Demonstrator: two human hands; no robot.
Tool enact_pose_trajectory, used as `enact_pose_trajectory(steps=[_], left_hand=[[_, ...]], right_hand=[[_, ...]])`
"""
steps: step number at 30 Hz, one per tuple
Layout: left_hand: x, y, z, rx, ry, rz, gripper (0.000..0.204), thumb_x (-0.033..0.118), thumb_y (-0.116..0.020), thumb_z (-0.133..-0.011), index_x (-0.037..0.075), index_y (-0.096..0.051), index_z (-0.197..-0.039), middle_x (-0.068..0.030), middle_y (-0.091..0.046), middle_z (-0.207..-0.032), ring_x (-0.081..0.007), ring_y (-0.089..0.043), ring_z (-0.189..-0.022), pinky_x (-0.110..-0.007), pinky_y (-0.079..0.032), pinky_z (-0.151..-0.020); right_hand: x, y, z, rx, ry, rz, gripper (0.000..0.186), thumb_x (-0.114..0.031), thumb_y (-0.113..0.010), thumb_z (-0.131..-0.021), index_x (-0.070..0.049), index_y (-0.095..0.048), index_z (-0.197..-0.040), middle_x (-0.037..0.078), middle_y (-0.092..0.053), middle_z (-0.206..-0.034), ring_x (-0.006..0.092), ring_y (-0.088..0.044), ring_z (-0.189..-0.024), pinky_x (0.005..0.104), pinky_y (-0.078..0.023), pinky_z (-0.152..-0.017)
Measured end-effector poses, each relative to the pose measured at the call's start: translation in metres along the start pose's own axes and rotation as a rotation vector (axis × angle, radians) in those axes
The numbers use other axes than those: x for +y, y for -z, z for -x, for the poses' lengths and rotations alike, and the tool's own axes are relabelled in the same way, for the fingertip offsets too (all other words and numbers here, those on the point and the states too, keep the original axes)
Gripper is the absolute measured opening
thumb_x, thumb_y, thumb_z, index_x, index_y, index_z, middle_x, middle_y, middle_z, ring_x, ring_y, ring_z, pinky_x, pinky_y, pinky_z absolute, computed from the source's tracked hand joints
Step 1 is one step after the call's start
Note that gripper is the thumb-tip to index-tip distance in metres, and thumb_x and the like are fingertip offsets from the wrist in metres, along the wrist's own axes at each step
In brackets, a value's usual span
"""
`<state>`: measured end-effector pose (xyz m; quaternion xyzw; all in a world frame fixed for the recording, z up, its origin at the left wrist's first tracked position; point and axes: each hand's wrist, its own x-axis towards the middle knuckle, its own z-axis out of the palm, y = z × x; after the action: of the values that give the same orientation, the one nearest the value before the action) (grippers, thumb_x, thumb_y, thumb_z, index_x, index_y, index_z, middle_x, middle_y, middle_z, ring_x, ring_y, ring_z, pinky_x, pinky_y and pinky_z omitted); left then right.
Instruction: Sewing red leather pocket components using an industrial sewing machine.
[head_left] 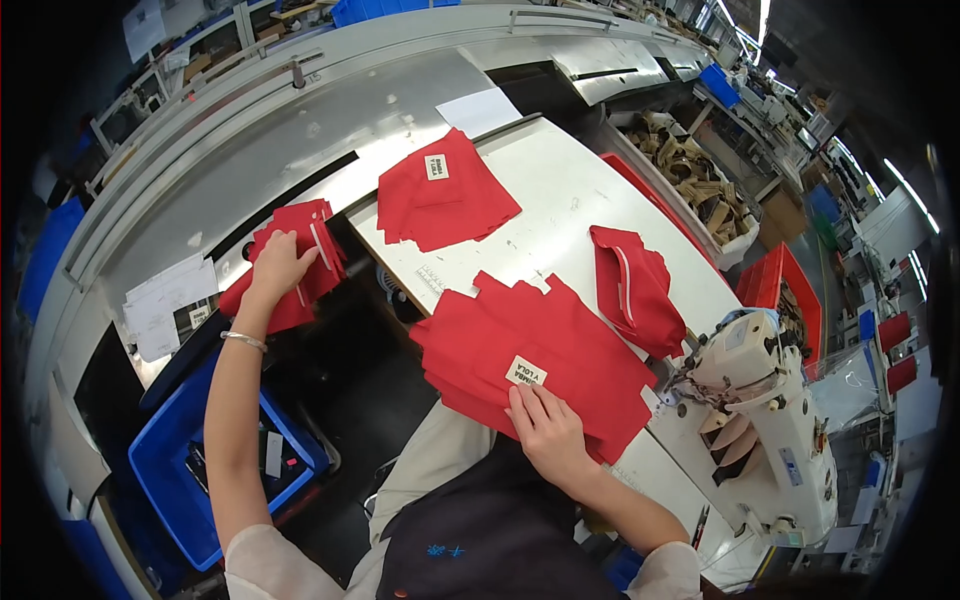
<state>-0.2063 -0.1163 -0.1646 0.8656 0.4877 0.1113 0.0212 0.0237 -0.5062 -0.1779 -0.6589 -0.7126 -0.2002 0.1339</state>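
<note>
On the left, my left hand (283,265) is closed on a red fabric piece (312,288) at the edge of the metal counter; a white strip runs along this cloth, and part of my grip is hidden. My right hand (548,430) lies with its fingers stretched out on a stack of red fabric pieces (500,330) at the front of the white table. Its fingertips touch a cream label (526,371) on the top piece. Farther back lies another red stack (450,205), also with a cream label. A folded red piece (637,290) with a white strip sits to the right.
A white sewing machine (755,400) stands at the table's right end. Below my left arm is a blue bin (170,480) with small items inside. White papers (170,300) lie on the metal counter (250,150). Beyond the white table (570,180), a crate holds tan pieces (685,175).
</note>
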Motion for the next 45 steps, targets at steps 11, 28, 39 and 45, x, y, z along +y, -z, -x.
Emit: enact_pose_trajectory(steps=[11, 28, 39, 45], left_hand=[[0.026, 0.051, 0.121, 0.248, -0.083, 0.599, 0.042, 0.003, -0.064, -0.085, 0.002, -0.053, -0.126, -0.014, -0.044, -0.138, -0.0148, -0.061, -0.087, -0.024, -0.05, -0.07], [0.072, -0.007, 0.285, -0.029, 0.338, 1.124, 0.031, -0.002, -0.061, -0.085, 0.0, -0.059, -0.116, -0.0112, -0.049, -0.131, -0.0104, -0.06, -0.085, -0.021, -0.048, -0.07], [0.145, -0.081, 0.263, -0.696, 0.602, 2.041, 0.053, 0.018, -0.053, -0.098, 0.002, -0.028, -0.142, -0.0179, -0.046, -0.136, -0.0262, -0.051, -0.122, -0.037, -0.041, -0.103], [0.218, -0.06, 0.223, -0.602, 0.593, 2.1, 0.039, 0.02, -0.063, -0.093, 0.003, -0.05, -0.125, -0.0088, -0.06, -0.121, -0.0159, -0.056, -0.114, -0.035, -0.044, -0.099]], right_hand=[[0.074, 0.06, -0.109, -0.003, -0.099, 0.013, 0.029, 0.003, -0.059, -0.068, 0.0, -0.056, -0.098, 0.01, -0.055, -0.082, 0.0253, -0.061, -0.075, 0.034, -0.049, -0.061], [0.161, -0.075, -0.322, 0.238, -0.003, -0.708, 0.019, 0.007, -0.055, -0.077, -0.005, -0.066, -0.086, 0.01, -0.06, -0.117, 0.031, -0.054, -0.112, 0.0385, -0.043, -0.094], [0.063, -0.004, -0.08, -0.23, -0.256, -0.59, 0.046, -0.017, -0.06, -0.09, 0.001, -0.049, -0.131, 0.025, -0.045, -0.136, 0.0398, -0.042, -0.127, 0.047, -0.035, -0.105], [-0.005, 0.014, 0.025, -0.376, -0.216, 0.121, 0.072, -0.013, -0.07, -0.072, 0.006, -0.041, -0.135, 0.025, -0.038, -0.141, 0.0414, -0.036, -0.132, 0.0528, -0.029, -0.108]])
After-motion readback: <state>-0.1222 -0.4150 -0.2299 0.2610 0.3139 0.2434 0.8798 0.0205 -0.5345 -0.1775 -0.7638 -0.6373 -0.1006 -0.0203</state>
